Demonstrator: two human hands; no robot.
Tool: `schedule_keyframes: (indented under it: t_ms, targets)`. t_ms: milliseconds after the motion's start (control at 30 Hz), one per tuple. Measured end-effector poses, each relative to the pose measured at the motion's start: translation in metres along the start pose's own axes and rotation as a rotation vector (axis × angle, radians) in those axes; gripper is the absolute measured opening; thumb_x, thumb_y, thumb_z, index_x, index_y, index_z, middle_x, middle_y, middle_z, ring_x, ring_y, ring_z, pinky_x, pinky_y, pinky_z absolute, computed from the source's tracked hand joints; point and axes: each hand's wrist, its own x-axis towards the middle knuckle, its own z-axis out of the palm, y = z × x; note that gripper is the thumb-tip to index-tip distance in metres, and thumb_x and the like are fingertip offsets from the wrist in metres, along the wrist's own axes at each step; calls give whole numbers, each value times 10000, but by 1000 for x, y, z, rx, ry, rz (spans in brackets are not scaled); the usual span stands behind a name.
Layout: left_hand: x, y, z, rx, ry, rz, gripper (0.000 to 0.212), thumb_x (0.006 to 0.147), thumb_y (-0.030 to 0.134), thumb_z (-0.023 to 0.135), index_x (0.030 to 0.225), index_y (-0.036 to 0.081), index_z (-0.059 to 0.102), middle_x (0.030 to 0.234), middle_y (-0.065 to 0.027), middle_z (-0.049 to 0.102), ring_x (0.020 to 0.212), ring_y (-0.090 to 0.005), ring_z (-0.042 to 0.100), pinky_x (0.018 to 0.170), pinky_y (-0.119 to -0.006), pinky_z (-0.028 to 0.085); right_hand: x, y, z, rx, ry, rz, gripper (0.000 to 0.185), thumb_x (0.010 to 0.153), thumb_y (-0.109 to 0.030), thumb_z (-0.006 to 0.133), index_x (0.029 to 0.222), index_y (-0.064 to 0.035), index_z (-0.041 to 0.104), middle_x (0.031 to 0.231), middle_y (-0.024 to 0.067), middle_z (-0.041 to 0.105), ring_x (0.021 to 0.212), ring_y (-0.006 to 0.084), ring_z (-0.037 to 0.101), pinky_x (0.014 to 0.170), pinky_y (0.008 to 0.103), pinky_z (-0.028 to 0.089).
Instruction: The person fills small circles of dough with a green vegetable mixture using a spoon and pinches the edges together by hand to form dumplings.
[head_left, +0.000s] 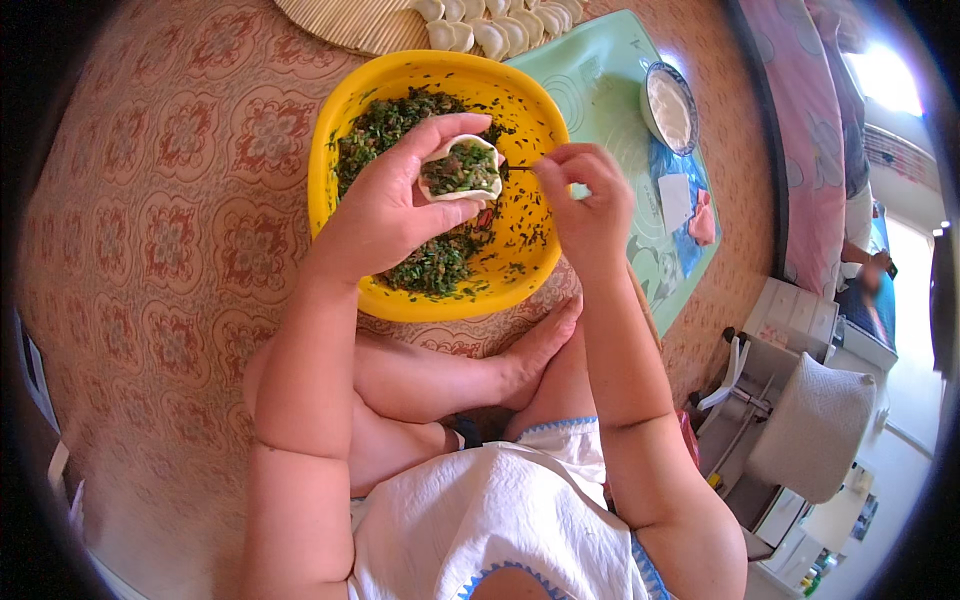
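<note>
My left hand (390, 199) cups a round dough wrapper (496, 184) heaped with green-flecked filling (459, 166), above a yellow plastic basin (551, 97). More chopped green filling (435, 270) lies in the basin, mostly on its left side, with bits stuck to the right wall. Over the basin's right rim, my right hand (589, 191) pinches a thin dark utensil (519, 169), whose tip is near the wrapper; its kind cannot be told. Folded dumplings (514, 34) sit in rows on a round woven straw tray (337, 26) beyond the basin.
A green pastry mat (622, 75) lies to the right, bearing a patterned bowl of white flour (670, 112), a blue plastic bag (686, 251) and a pink cloth-like piece (702, 219). Patterned flooring (180, 225) surrounds them. A swivel chair (814, 427) and a person (856, 187) are farther right.
</note>
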Motion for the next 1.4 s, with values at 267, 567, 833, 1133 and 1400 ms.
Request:
schedule_keyframes:
  t_ms: [267,567,833,1133,1400]
  targets:
    - [-1,1,-2,-36,-21,33,475,751,-52,610,1193,45,466,1152,-71,541,1039,-141,531,917,-272,439,-17,-11,8,433,-166,-14,388,735,41,658,1105,-29,561,1225,141,464,997,201,567,784,285,519]
    - [1,-4,4,-53,19,99,532,782,-33,634,1268,40,431,1092,-44,538,1010,-111,529,884,-259,450,-20,-25,31,885,-7,-48,310,746,115,633,1032,4,584,1192,145,467,1040,198,544,836,294,514]
    - [3,-9,-2,396,-10,406,502,769,-29,644,1240,45,486,1159,-113,551,1068,-194,528,941,-307,418,-15,-20,25,620,57,-167,216,737,90,651,935,10,622,1095,137,542,1005,222,562,825,305,491]
    - [3,-3,3,503,69,507,189,787,111,675,963,53,641,994,-111,636,929,-261,610,830,-338,479,-19,-28,26,957,70,-7,163,736,82,673,872,15,614,1033,128,574,983,192,557,806,282,472]
    - [1,-8,3,516,30,537,164,842,114,616,981,28,622,1028,-150,601,958,-237,584,829,-321,473,-20,-26,16,648,61,-103,174,721,83,684,860,10,608,1016,110,585,927,173,572,775,269,473]
